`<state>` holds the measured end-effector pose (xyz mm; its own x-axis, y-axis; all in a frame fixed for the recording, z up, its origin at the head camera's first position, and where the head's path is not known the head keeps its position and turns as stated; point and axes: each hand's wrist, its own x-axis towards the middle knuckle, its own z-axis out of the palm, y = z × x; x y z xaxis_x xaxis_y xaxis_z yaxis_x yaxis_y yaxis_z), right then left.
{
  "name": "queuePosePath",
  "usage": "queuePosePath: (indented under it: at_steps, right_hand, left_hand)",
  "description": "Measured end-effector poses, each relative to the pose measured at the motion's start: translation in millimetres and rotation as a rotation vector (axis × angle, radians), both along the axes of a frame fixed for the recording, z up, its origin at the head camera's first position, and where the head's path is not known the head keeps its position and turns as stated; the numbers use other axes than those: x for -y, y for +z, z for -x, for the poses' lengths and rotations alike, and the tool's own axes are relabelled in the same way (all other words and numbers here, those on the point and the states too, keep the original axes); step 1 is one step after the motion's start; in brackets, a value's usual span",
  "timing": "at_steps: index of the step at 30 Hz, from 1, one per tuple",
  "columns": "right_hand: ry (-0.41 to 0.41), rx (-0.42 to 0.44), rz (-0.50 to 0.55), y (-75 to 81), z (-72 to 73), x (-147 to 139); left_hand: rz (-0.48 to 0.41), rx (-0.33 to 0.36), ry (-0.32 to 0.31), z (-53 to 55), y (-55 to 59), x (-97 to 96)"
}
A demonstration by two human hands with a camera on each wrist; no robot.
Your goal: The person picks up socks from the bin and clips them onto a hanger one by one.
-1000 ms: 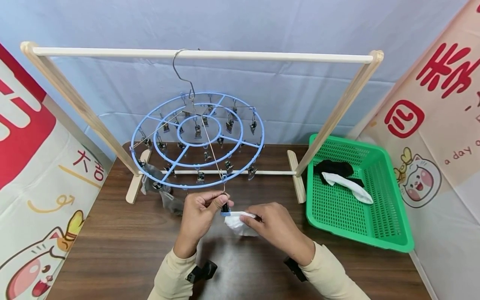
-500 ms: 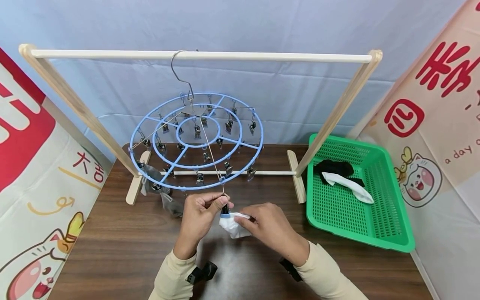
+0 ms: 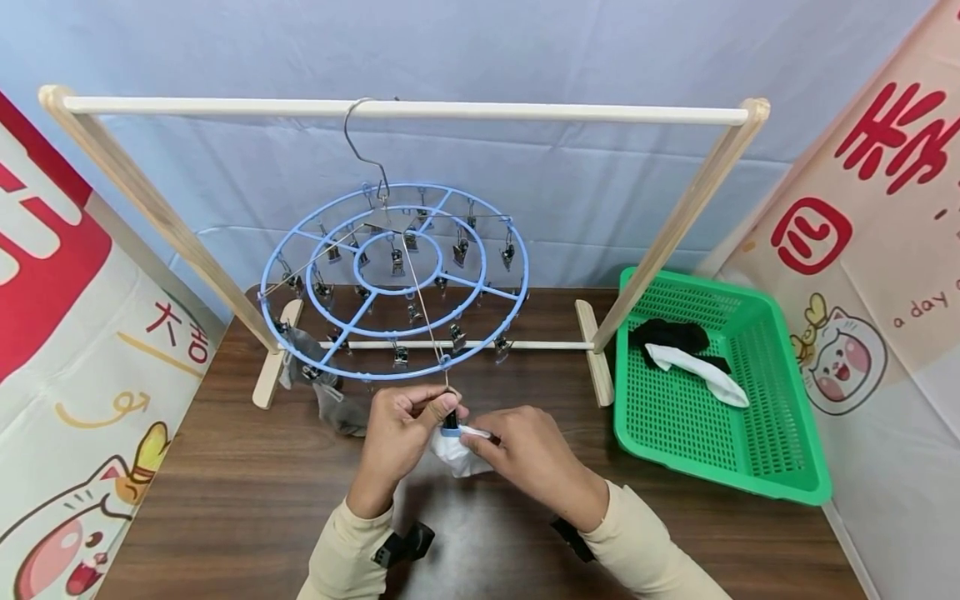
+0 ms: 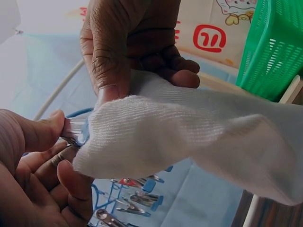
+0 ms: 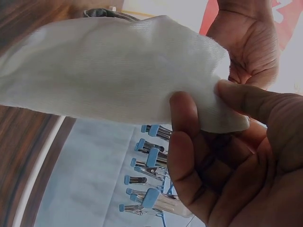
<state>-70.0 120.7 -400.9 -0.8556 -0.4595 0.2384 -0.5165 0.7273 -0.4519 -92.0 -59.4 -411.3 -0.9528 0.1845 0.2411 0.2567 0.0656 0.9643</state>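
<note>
My left hand [image 3: 397, 437] pinches a metal clip [image 4: 75, 131] with blue tips, which hangs from the near rim of a round blue clip hanger [image 3: 390, 375]. A white sock [image 4: 142, 137] has its cuff at the clip's tips; whether the jaws grip the cloth I cannot tell. With thumb and fingers my right hand [image 3: 536, 450] pinches the sock's cuff beside the clip. In the right wrist view the white sock [image 5: 118, 71] stretches away from those fingers, its foot hanging loose.
The hanger's hook [image 3: 367, 154] sits on a wooden rack's white top bar [image 3: 525, 111]. Grey socks [image 3: 337, 408] hang at the hanger's left. At right, a green basket [image 3: 787, 400] holds a white sock [image 3: 697, 373] and black socks [image 3: 671, 335].
My right hand has moved left with the white sock's cuff, closer to the clip. My left hand has stayed at the clip.
</note>
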Motion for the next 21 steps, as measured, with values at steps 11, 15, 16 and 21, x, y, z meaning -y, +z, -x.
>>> queuePosePath:
  at_steps: [11, 15, 16, 21]
  right_hand:
    - [0.007, -0.018, 0.016, -0.4, -0.8, -1.3]
    - [0.01, -0.01, 0.026, -0.8, -1.2, -1.3]
    - [0.01, -0.005, 0.029, -0.9, -1.4, -1.2]
    - [0.005, 0.02, 0.039, -1.6, -1.6, -0.9]
  left_hand:
    - [0.029, 0.004, -0.034, -0.2, 1.8, 2.1]
    - [0.032, 0.012, -0.045, -0.3, 1.5, 2.3]
    - [0.029, 0.012, -0.047, 0.0, 1.1, 2.2]
    - [-0.004, 0.017, -0.057, 0.7, -2.2, 1.9]
